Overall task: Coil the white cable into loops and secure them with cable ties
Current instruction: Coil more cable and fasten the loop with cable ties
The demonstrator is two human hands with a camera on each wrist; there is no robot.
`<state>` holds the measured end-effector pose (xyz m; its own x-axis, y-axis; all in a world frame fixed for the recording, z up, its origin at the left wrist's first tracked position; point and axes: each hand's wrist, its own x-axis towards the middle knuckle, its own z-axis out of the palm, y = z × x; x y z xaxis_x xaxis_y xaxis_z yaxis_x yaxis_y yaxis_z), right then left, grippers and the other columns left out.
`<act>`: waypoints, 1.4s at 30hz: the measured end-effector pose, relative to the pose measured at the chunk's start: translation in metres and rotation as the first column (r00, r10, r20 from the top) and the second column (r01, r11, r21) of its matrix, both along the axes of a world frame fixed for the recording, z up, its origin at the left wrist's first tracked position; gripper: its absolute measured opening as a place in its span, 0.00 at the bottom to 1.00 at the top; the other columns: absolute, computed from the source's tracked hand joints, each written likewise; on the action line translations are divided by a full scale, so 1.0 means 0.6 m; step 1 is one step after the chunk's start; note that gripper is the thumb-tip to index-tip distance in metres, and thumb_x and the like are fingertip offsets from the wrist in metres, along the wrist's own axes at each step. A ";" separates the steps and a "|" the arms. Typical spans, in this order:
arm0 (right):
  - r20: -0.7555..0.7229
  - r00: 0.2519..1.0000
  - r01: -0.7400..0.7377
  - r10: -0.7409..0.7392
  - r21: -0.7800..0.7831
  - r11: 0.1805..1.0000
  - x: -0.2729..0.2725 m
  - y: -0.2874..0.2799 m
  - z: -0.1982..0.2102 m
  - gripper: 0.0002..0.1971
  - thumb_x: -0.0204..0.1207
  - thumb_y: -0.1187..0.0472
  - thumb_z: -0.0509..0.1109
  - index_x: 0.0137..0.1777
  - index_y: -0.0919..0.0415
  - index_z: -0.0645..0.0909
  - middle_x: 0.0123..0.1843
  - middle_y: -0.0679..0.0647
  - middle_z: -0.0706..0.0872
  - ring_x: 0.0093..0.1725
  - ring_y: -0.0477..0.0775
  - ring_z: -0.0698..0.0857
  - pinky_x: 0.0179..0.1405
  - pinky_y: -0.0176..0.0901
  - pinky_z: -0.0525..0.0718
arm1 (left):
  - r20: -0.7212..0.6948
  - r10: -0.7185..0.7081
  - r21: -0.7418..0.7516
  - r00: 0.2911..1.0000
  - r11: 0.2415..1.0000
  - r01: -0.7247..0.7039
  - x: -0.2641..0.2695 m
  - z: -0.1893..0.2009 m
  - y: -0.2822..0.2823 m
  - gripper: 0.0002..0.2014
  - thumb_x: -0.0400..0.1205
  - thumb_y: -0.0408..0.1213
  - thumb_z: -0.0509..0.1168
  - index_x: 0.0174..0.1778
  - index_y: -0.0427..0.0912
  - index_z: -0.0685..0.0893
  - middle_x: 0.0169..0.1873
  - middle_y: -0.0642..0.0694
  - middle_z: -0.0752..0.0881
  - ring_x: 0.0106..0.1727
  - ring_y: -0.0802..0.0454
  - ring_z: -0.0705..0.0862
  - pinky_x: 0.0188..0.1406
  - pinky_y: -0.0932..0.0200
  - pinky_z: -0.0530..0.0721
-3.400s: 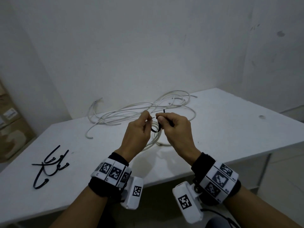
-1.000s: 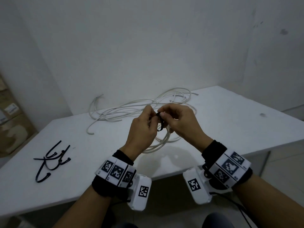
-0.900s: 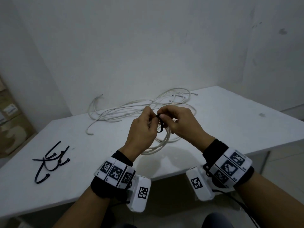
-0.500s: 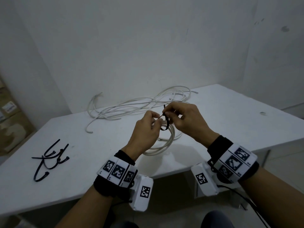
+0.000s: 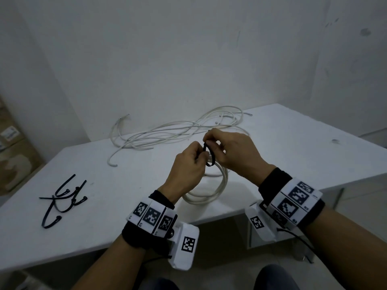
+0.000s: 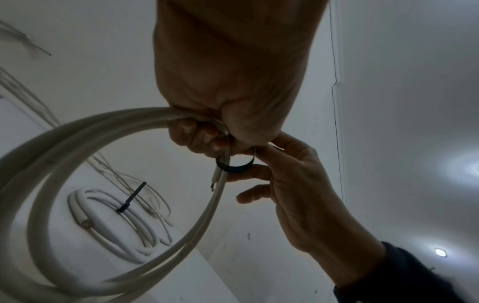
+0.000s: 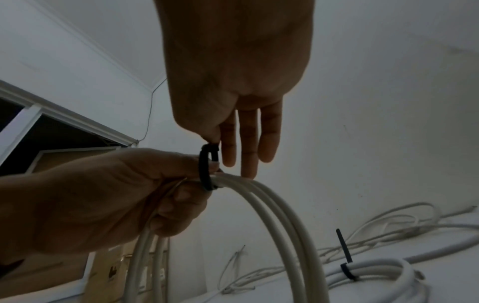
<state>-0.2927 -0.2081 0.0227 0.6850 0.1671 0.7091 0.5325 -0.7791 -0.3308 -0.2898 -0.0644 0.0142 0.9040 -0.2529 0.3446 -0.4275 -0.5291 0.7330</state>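
My left hand [image 5: 185, 164] grips the coil [image 5: 211, 189] at its top, fingers curled round the bunched strands; my right hand [image 5: 234, 151] pinches the tie [image 5: 210, 154], a black band looped loosely round those strands, centre frame, with the other fingers [image 7: 249, 139] straight; the coil hangs from my grip over the table [image 5: 293, 155]; the cable looks light but springy, so I judge the loops will fan out unless held right beside the tie; the tie is thin and slick, best taken by its tail; loose cable [image 5: 167, 132] lies behind, spare ties [image 5: 60, 199] lower left, a tied coil [image 7: 368, 270] lower right in the right wrist view.
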 end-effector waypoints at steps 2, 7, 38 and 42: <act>-0.028 1.000 -0.014 0.012 -0.042 0.999 -0.001 0.001 -0.004 0.14 0.76 0.50 0.58 0.49 0.56 0.83 0.38 0.50 0.90 0.37 0.57 0.88 0.37 0.50 0.83 | -0.017 -0.018 0.000 1.000 1.000 0.018 -0.001 0.000 0.002 0.08 0.85 0.36 0.57 0.44 0.37 0.78 0.29 0.51 0.83 0.19 0.61 0.70 0.23 0.68 0.67; -0.094 0.995 0.030 -0.017 0.140 0.990 -0.001 -0.009 0.006 0.07 0.77 0.54 0.67 0.44 0.56 0.83 0.40 0.46 0.89 0.38 0.52 0.86 0.38 0.44 0.78 | -0.107 -0.094 -0.045 0.990 0.995 0.090 -0.003 0.006 0.007 0.08 0.88 0.43 0.55 0.61 0.50 0.73 0.43 0.48 0.88 0.33 0.59 0.79 0.37 0.61 0.77; -0.276 0.957 0.039 0.084 0.412 0.910 0.046 -0.001 0.088 0.07 0.75 0.65 0.71 0.35 0.61 0.81 0.32 0.57 0.85 0.27 0.47 0.82 0.21 0.27 0.75 | -0.329 -0.198 -0.283 0.923 0.953 0.103 -0.051 0.013 -0.017 0.06 0.87 0.36 0.50 0.45 0.44 0.69 0.22 0.50 0.64 0.19 0.58 0.59 0.17 0.63 0.56; -0.235 0.948 -0.041 0.216 0.582 0.812 0.046 -0.003 0.090 0.05 0.76 0.66 0.70 0.39 0.65 0.82 0.30 0.54 0.84 0.23 0.43 0.82 0.23 0.31 0.76 | -0.329 -0.183 -0.378 0.926 0.924 0.048 -0.043 0.028 -0.018 0.11 0.87 0.45 0.52 0.43 0.44 0.73 0.23 0.49 0.64 0.20 0.57 0.58 0.19 0.62 0.56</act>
